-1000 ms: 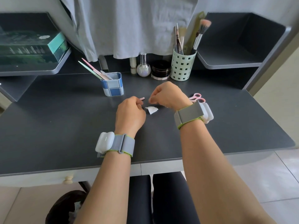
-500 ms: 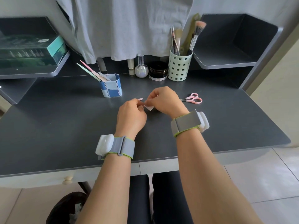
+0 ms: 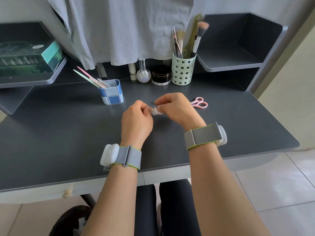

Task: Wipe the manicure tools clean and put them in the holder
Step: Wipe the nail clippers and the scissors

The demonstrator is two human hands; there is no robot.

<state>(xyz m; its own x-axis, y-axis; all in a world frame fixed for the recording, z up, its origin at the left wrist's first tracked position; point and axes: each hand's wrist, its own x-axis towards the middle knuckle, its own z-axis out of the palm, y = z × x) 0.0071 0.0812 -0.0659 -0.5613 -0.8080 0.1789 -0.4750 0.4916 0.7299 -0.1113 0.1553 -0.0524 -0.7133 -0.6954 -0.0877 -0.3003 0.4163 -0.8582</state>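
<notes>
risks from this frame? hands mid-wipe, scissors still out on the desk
1. The tool is hidden inside the left hand and the small wipe pinched by the right hand; a slip could drop either.
2. The scissors lie close beside the right hand; a careless move may knock them.
3. The blue holder already has files leaning left; adding a tool roughly might tip it.

The desk [image 3: 51, 137] was dark grey. The holder [image 3: 111, 92] bore a blue and pale-grey block pattern, with one pink and one mint-green file [image 3: 85, 77] in it. The scissors [image 3: 199, 103] were pink. The wipe [image 3: 156, 111] was white. The cup [image 3: 183, 71] was pale green with square holes. The wristbands [image 3: 203, 136] were grey, edged lime.
</notes>
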